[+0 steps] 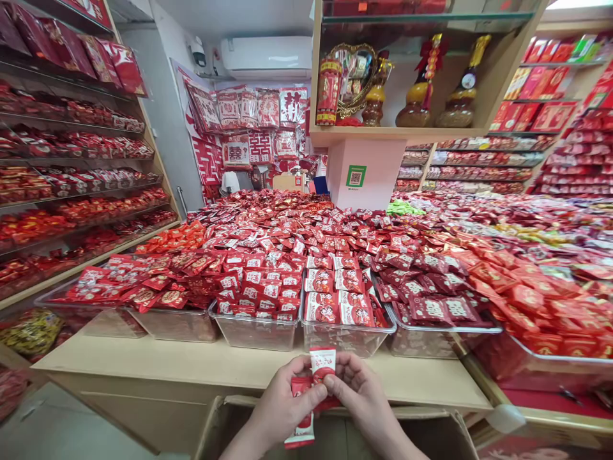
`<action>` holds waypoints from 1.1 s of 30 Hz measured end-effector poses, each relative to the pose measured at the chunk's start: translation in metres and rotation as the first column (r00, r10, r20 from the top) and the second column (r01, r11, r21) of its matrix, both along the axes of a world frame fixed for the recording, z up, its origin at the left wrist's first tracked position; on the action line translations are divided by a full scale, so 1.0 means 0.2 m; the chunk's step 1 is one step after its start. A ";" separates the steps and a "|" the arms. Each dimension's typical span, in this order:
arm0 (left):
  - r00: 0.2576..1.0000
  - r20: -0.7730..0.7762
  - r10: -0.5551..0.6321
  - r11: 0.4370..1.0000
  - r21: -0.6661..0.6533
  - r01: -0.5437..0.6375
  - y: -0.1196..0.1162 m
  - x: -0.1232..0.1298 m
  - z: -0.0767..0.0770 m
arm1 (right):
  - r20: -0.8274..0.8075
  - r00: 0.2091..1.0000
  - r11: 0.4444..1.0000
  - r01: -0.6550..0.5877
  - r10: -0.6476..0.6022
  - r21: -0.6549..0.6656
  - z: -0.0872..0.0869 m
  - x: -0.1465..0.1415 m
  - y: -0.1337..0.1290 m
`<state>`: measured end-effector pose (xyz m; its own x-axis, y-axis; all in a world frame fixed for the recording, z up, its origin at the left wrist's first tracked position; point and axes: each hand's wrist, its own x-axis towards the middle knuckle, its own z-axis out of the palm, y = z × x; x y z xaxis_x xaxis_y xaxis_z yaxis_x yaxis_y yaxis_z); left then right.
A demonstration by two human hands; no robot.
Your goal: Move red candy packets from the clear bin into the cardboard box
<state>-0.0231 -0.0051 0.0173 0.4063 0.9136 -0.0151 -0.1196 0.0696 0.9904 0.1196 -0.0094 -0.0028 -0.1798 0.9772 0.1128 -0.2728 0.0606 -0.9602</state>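
Note:
My left hand (pixel 287 402) is closed around a red and white candy packet (pixel 301 431), whose lower end sticks out below the fingers. Between both hands, a second white and red candy packet (pixel 322 361) stands upright. The fingers and thumb of my right hand (pixel 359 390) pinch it, and my left fingertips touch its other edge. Some red wrapper shows beneath the thumbs, partly hidden. Just beyond the hands is a clear plastic bin (pixel 345 338) holding rows of similar white and red packets (pixel 338 306).
Below the hands is an open cardboard box (pixel 218 421). More clear bins (pixel 258 335) of red packets line the beige counter (pixel 167 358). A white pillar (pixel 368 182) rises behind, under a wooden display shelf (pixel 407 133). Stocked racks (pixel 71 160) stand at left.

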 end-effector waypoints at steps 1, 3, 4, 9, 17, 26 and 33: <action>1.000 -0.017 0.009 1.000 0.018 -0.009 0.00 0.00 0.00 | -0.017 1.000 1.000 0.009 -0.010 -0.019 0.00 0.01 0.01; 0.999 -0.034 0.026 0.999 0.044 -0.025 0.00 0.00 0.01 | -0.034 0.999 0.999 0.009 -0.011 -0.052 -0.01 0.02 0.01; 0.999 -0.031 0.037 0.998 0.054 -0.035 0.00 0.00 0.01 | -0.034 0.999 0.998 -0.001 -0.001 -0.058 -0.01 0.02 0.01; 0.993 0.030 0.117 0.992 0.051 -0.119 -0.01 0.02 0.00 | 0.017 0.999 0.999 -0.051 0.051 -0.004 0.01 0.01 -0.02; 0.980 -0.015 0.200 0.978 -0.047 -0.201 -0.02 0.01 -0.06 | 0.259 0.925 0.945 0.218 -0.280 0.242 0.24 0.20 0.20; 0.972 -0.089 0.220 0.976 0.016 -0.219 -0.01 0.02 -0.11 | 0.834 0.440 0.939 0.074 -0.333 0.336 0.44 0.24 0.89; 0.977 -0.123 0.175 0.984 -0.012 -0.178 -0.03 0.02 -0.06 | 0.876 0.359 0.939 0.000 -0.322 0.345 0.36 0.18 1.01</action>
